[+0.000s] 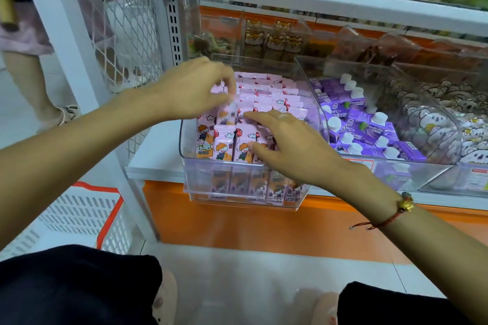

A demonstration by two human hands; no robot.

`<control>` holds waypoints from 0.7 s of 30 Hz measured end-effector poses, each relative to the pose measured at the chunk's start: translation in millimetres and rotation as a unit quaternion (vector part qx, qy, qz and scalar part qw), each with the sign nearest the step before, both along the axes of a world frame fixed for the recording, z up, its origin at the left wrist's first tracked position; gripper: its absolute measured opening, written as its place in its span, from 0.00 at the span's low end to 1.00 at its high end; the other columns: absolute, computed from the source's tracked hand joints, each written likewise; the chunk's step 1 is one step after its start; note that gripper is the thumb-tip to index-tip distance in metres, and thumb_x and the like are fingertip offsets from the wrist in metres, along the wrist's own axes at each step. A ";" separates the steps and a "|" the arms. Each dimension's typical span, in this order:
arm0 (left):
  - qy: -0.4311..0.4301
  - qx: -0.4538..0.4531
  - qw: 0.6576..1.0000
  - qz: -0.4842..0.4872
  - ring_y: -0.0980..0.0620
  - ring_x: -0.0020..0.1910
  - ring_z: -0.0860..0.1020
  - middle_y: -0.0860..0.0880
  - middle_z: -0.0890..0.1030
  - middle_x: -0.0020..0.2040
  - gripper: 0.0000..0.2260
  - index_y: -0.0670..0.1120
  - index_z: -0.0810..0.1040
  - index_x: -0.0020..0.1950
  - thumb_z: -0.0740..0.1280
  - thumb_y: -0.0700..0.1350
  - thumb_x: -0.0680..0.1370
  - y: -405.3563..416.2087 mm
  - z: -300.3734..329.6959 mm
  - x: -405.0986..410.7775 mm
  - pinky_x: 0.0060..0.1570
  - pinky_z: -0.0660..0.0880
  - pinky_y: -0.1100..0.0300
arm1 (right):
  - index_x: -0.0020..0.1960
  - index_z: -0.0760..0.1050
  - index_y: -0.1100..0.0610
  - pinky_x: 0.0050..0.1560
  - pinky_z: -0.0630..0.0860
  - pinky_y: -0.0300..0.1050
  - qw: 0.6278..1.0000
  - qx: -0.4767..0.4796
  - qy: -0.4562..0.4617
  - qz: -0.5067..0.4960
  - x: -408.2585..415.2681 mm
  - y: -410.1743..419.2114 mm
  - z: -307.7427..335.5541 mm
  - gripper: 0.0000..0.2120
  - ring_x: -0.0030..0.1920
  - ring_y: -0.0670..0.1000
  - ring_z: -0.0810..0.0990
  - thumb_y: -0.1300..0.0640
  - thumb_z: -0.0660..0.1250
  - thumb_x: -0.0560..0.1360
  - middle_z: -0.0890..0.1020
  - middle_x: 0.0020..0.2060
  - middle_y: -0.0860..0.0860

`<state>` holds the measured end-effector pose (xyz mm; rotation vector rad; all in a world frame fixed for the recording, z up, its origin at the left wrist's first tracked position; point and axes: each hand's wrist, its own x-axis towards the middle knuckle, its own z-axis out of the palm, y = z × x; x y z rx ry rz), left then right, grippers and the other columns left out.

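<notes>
Head view: pinching 1 pink packet (pixel 226 111) in the curled left hand (pixel 195 87), just above the rows (pixel 264 92) in the clear bin (pixel 184 152); pressing those rows apart with the flat, straight-fingered right hand (pixel 285 140). Best to slide it in upright, holding that gap wide.

Purple cartons (pixel 369 124) with white caps are lying packed in a clear bin (pixel 396 174) that is sitting at the front edge of the shelf (pixel 153 150), right of its middle. Packets printed with grey cartoon animals (pixel 433 124) are filling the space near the right edge. Dog-faced packets (pixel 274 39) are standing along the back edge. A white mesh panel (pixel 132 26) is closing the shelf's left end. A white basket (pixel 87 214) with an orange rim is sitting on the floor below the front left corner.
</notes>
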<state>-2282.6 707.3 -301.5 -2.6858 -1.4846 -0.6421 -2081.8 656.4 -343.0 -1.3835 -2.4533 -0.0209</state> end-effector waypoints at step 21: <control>-0.495 -0.157 0.854 -0.027 0.60 0.51 0.78 0.59 0.80 0.52 0.12 0.54 0.78 0.52 0.69 0.38 0.75 -104.8 -18.8 52.8 0.51 0.78 0.61 | 0.43 0.75 0.56 0.48 0.81 0.41 0.754 -0.324 0.568 -0.059 16.1 -58.5 25.4 0.04 0.32 0.40 0.79 0.57 0.66 0.76 0.77 0.24 0.42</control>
